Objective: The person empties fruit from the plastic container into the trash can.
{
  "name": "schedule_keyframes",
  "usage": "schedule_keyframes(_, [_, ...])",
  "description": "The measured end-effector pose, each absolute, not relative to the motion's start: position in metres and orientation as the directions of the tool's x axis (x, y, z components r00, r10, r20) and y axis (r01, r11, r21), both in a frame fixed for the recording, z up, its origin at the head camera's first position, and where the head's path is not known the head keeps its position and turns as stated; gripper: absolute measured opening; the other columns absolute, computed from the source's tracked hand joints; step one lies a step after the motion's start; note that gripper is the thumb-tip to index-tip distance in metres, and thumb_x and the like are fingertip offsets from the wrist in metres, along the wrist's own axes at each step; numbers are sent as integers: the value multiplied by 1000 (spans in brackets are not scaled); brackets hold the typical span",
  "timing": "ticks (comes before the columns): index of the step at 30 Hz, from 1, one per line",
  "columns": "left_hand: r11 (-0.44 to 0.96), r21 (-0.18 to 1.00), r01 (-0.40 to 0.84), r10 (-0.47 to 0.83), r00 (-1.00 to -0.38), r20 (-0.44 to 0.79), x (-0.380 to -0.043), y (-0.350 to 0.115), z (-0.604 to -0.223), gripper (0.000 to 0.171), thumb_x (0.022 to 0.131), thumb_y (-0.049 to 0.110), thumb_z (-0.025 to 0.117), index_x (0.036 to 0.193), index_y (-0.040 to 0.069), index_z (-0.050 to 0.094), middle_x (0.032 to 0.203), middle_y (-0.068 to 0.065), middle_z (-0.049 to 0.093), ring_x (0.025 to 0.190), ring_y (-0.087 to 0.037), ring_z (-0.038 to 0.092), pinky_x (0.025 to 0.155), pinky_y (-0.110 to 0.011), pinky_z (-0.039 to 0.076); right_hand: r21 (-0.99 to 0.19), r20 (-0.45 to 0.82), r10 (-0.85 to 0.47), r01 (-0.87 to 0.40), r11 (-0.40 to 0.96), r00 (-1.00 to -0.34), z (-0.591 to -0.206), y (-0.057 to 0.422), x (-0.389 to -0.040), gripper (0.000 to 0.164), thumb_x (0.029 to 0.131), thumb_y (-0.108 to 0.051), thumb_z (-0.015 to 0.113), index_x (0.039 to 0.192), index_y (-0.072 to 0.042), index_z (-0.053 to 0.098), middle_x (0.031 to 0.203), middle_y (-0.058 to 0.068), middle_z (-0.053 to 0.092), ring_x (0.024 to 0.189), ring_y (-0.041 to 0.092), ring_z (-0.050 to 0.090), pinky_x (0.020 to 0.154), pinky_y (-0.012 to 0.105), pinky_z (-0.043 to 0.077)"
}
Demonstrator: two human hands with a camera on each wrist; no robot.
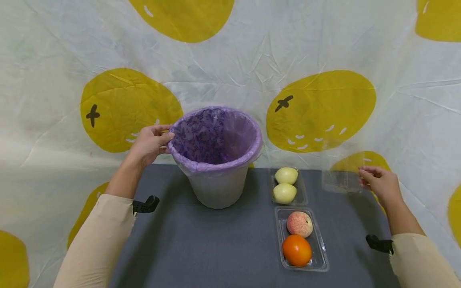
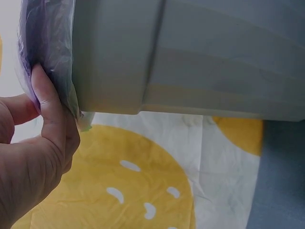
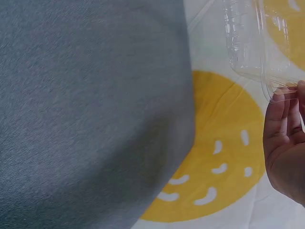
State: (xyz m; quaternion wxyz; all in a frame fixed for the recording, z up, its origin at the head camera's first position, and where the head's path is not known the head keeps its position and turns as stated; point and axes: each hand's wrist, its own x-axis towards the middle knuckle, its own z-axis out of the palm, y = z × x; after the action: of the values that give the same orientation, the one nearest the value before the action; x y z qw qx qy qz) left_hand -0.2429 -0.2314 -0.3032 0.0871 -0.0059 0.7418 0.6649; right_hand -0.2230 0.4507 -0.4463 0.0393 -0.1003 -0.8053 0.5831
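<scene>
A pale waste bin (image 1: 218,188) lined with a purple bag (image 1: 230,165) stands upright on the table. My left hand (image 1: 150,145) pinches the bin's lined rim at its left side; the left wrist view shows my fingers (image 2: 47,95) against the bag folded over it. Out to the right, my right hand (image 1: 382,185) pinches the edge of a clear plastic box (image 1: 336,182), held up over the table's far right edge. That box is see-through, with the patterned cloth showing behind it. In the right wrist view the clear box (image 3: 245,52) hangs from my fingertips.
Right of the bin, a clear tray (image 1: 301,196) holds two pale yellow fruits (image 1: 285,185). Nearer stands another clear tray (image 1: 319,256) with a peach (image 1: 299,224) and an orange fruit (image 1: 297,250). A cloth with yellow shapes (image 1: 320,112) hangs behind the grey table (image 1: 216,248).
</scene>
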Motion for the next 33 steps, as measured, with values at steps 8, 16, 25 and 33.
schedule_keyframes(8, [116, 986, -121, 101, -986, -133, -244, -231, -305, 56, 107, 14, 55, 159, 3, 37, 123, -8, 57, 84, -11, 67, 73, -25, 60, -933, -114, 241, 187, 308, -964, -464, 470, -225, 8, 102, -25, 67, 96, -30, 71, 79, -23, 68, 70, 2, 66, 63, 19, 60])
schedule_keyframes(16, [120, 986, -116, 98, -987, -128, -244, -229, -306, 56, 107, 15, 56, 159, 4, 38, 120, -6, 56, 82, -10, 65, 72, -24, 60, -924, -184, 217, 244, 295, -959, -475, 483, -227, 30, 104, -27, 64, 80, -44, 70, 76, -22, 67, 69, 2, 65, 63, 17, 58])
schedule_keyframes(25, [129, 984, -123, 89, -987, -135, -245, -228, -303, 57, 107, 15, 56, 160, 4, 37, 119, -6, 57, 81, -11, 66, 73, -24, 60, -875, -232, 200, 294, 384, -952, -496, 493, -222, 26, 104, -38, 62, 81, -42, 73, 74, -15, 66, 66, 6, 61, 63, 21, 57])
schedule_keyframes(33, [123, 984, -127, 81, -987, -137, -245, -228, -304, 56, 107, 14, 56, 160, 5, 37, 115, -5, 58, 79, -11, 65, 71, -25, 60, -838, -241, 223, 318, 442, -945, -509, 498, -219, 26, 102, -46, 63, 80, -42, 75, 69, -13, 62, 63, 8, 56, 58, 25, 51])
